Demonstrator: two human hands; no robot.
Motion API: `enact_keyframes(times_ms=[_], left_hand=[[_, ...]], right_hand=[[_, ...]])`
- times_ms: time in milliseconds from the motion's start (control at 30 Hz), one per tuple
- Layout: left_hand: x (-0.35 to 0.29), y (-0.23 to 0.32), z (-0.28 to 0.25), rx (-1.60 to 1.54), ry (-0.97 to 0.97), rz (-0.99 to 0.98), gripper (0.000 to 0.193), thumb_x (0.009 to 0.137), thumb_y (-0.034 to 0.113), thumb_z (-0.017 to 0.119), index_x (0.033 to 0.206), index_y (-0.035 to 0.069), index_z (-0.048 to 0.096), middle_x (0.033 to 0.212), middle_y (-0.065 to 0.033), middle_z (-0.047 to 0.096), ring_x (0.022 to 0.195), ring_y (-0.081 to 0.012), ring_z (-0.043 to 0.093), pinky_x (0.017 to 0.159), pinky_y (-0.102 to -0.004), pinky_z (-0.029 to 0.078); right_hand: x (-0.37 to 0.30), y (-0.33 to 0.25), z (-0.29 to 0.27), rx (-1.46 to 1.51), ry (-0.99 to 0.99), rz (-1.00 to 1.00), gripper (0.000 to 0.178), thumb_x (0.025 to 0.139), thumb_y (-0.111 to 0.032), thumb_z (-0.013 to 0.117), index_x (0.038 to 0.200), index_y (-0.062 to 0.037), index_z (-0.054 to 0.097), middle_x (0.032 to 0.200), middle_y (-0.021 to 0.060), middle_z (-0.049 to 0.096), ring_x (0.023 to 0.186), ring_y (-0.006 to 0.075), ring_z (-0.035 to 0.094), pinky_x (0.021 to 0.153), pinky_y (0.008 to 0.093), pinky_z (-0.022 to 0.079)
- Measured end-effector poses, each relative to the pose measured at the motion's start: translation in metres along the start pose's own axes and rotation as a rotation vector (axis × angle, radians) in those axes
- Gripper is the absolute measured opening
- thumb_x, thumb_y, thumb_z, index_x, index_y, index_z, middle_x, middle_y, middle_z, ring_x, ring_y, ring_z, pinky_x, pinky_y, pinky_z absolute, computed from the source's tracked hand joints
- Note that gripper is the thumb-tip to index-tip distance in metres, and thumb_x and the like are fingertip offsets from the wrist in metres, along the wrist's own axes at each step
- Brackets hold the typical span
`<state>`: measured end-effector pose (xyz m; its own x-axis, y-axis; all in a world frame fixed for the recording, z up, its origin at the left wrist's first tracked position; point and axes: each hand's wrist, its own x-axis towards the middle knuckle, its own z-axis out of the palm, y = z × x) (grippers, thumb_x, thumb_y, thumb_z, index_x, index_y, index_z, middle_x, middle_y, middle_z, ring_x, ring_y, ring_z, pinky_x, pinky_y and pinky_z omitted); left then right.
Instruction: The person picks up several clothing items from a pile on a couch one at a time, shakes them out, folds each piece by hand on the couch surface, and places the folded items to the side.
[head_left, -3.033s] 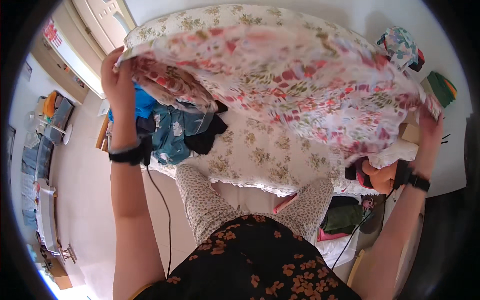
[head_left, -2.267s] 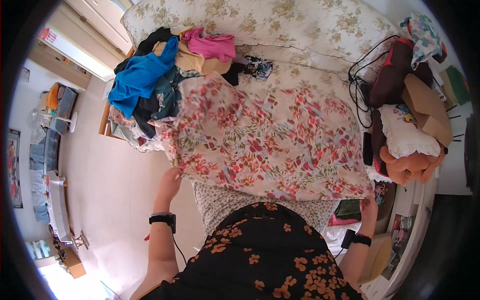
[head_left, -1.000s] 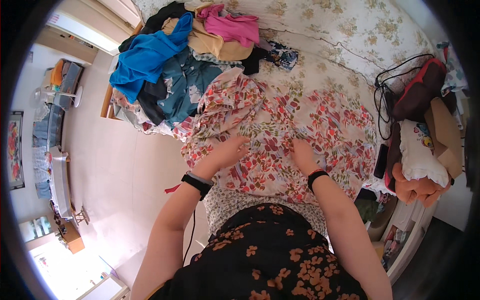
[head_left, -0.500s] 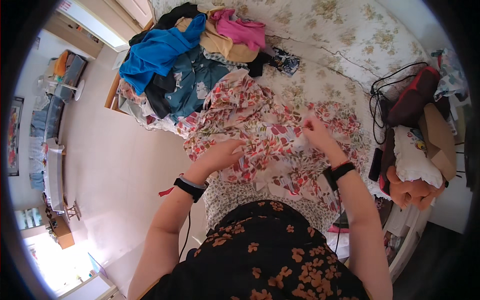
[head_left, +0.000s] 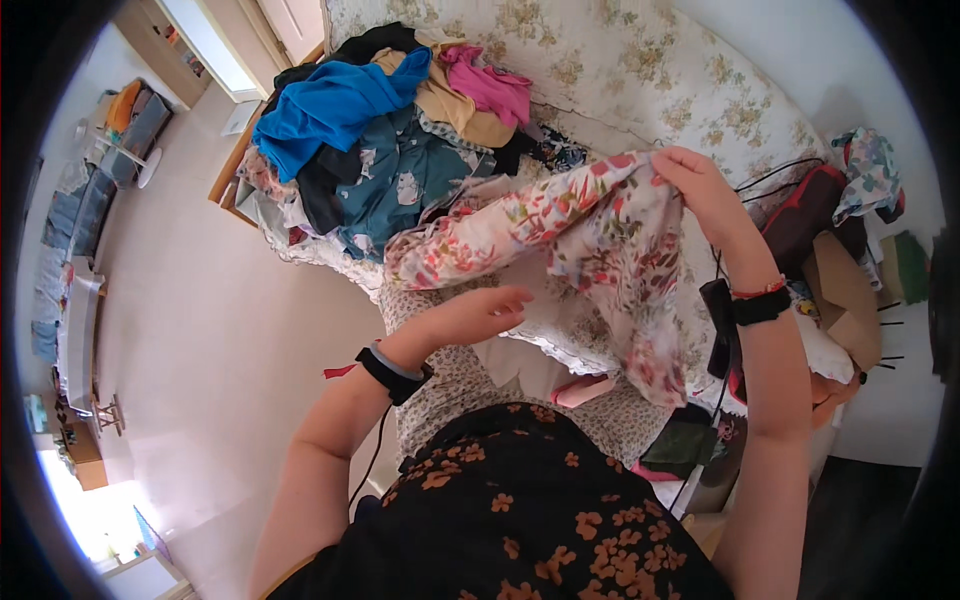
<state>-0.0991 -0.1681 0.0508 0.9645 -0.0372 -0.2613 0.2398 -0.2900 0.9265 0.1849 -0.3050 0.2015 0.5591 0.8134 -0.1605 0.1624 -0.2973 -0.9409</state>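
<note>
A white garment with a red and green floral print (head_left: 565,215) is lifted off the couch, one part raised and the rest hanging in folds. My right hand (head_left: 702,192) pinches its upper right end, fingers closed on the cloth. Below the garment's left part, my left hand (head_left: 478,316) is held in the air with its fingers stretched out and nothing in them. The garment's far left end lies against a heap of clothes, where a teal printed piece (head_left: 405,175) and a blue piece (head_left: 340,105) show.
The couch has a floral cover (head_left: 620,60). Pink (head_left: 485,85) and tan (head_left: 455,105) clothes top the heap. At the right are a dark red bag (head_left: 805,215), black cables and a brown paper piece (head_left: 842,290). A pale floor (head_left: 220,330) stretches left.
My right hand has raised the floral garment up and to the right, so cloth that lay spread now hangs bunched. My left hand has shifted slightly right and is apart from it.
</note>
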Motion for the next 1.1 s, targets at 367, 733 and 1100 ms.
enact_keyframes(times_ms=[367, 733, 1100], left_hand=[[0.078, -0.015, 0.014, -1.607, 0.03, -0.048, 0.063, 0.089, 0.059, 0.044, 0.136, 0.018, 0.037, 0.133, -0.0117, 0.044, 0.126, -0.0258, 0.039, 0.104, -0.0451, 0.031], [0.169, 0.036, -0.089, -1.183, 0.517, 0.46, 0.022, 0.093, 0.028, 0.051, 0.102, 0.009, 0.055, 0.095, -0.0052, 0.059, 0.085, -0.019, 0.058, 0.078, -0.0402, 0.048], [0.197, -0.186, 0.04, 0.314, 0.157, 0.16, 0.016, 0.082, 0.017, 0.058, 0.091, 0.006, 0.064, 0.071, -0.0075, 0.062, 0.065, -0.0262, 0.061, 0.058, -0.0378, 0.049]], right_hand=[[-0.078, -0.079, 0.014, 0.288, 0.023, -0.051, 0.018, 0.089, -0.019, 0.058, 0.094, -0.0025, 0.063, 0.083, -0.001, 0.06, 0.075, 0.0058, 0.055, 0.067, 0.0193, 0.042], [-0.149, 0.081, -0.027, 0.51, 0.226, 0.204, 0.014, 0.088, -0.02, 0.061, 0.091, -0.0065, 0.062, 0.079, -0.0027, 0.063, 0.061, 0.0031, 0.052, 0.052, 0.0187, 0.04], [-0.175, 0.187, 0.009, 0.63, 0.253, 0.449, 0.013, 0.091, -0.019, 0.057, 0.087, -0.0065, 0.059, 0.078, 0.0009, 0.063, 0.057, 0.0064, 0.05, 0.056, 0.0238, 0.046]])
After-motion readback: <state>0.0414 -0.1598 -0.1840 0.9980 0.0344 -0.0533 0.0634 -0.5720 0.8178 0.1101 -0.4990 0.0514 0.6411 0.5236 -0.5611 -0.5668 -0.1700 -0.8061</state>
